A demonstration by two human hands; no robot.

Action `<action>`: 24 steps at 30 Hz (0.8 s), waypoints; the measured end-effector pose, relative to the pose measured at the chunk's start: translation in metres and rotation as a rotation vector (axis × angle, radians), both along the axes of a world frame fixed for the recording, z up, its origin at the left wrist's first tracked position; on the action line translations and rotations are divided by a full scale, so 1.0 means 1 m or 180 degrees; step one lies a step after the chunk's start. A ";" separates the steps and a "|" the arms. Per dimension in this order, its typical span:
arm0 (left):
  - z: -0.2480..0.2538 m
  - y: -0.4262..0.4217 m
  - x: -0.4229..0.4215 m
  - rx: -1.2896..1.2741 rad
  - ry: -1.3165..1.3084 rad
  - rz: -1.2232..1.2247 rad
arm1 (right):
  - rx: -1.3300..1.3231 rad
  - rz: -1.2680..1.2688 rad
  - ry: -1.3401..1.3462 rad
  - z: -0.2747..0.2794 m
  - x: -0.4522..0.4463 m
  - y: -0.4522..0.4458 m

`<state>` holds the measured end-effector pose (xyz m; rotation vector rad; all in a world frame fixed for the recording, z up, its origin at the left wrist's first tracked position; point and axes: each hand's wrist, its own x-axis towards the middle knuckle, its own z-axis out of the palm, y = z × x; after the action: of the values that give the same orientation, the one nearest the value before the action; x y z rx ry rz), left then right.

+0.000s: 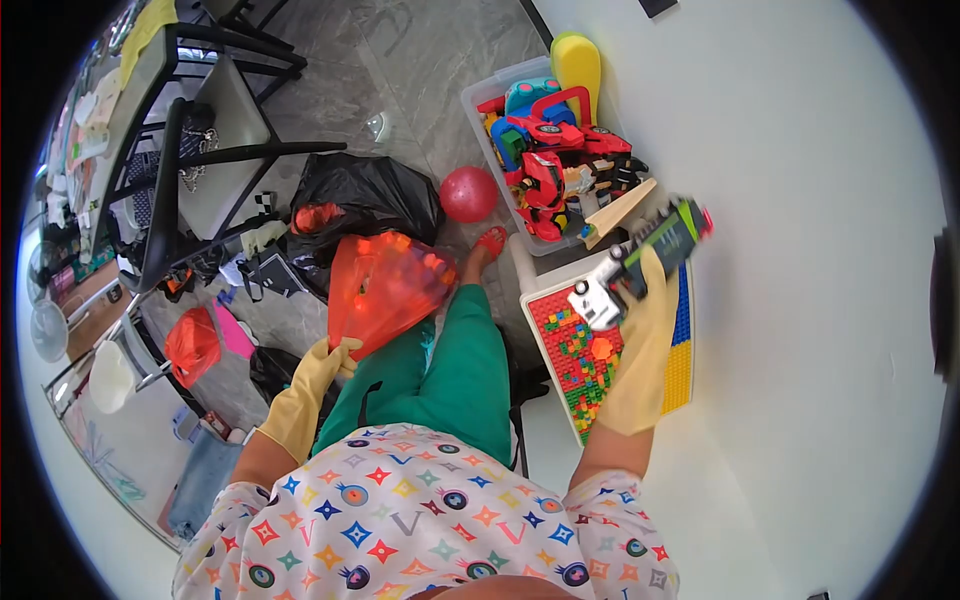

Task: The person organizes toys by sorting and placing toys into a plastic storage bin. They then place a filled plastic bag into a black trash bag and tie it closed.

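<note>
Support the toy truck [670, 240] around the middle of its body, so that neither the white cab nor the dark, green-trimmed rear tips. The rear end is blurred, which suggests motion; a slow, level carry is advisable. Maintain clearance from the wooden pieces [620, 212] projecting over the edge of the toy bin [486, 150], as they could catch the wheels. Grip the red bag [385, 290] by a thick fold of plastic; a thin pinch could slip or tear under load.

Left hand [298, 405], in a yellow rubber glove: the fingers are closed on the gathered near end of the bag. The bag lies over the legs, beside the black bag [375, 190], with reddish items visible through it.

Right hand [640, 365], in a matching glove: the fingers are narrowed around the truck at mid-body. Exact fingertip placement on the underside cannot be determined. The truck is above the corner of the brick table [528, 300] in this view, near the bin; whether it touches the tabletop cannot be determined
</note>
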<state>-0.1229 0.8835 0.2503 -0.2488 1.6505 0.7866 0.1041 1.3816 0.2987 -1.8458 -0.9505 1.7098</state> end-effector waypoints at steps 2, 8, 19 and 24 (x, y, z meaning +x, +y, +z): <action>-0.004 -0.002 -0.001 0.0005 0.0020 0.0022 | -0.0043 0.0510 -0.0090 -0.019 -0.036 0.036; 0.016 0.018 0.004 -0.0081 0.0101 0.0169 | -0.0756 0.1989 -0.0775 -0.117 -0.125 0.150; 0.017 0.045 0.010 -0.0391 -0.0106 0.0388 | 0.0695 0.0991 -0.2700 -0.263 -0.215 0.172; 0.019 0.062 0.006 -0.0540 -0.0058 0.0276 | 0.1307 0.1088 -0.2515 -0.227 -0.200 0.143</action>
<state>-0.1171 0.9451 0.2692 -0.4482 1.7003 0.7071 -0.0958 1.5249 0.0721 -2.1567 -1.8452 0.7836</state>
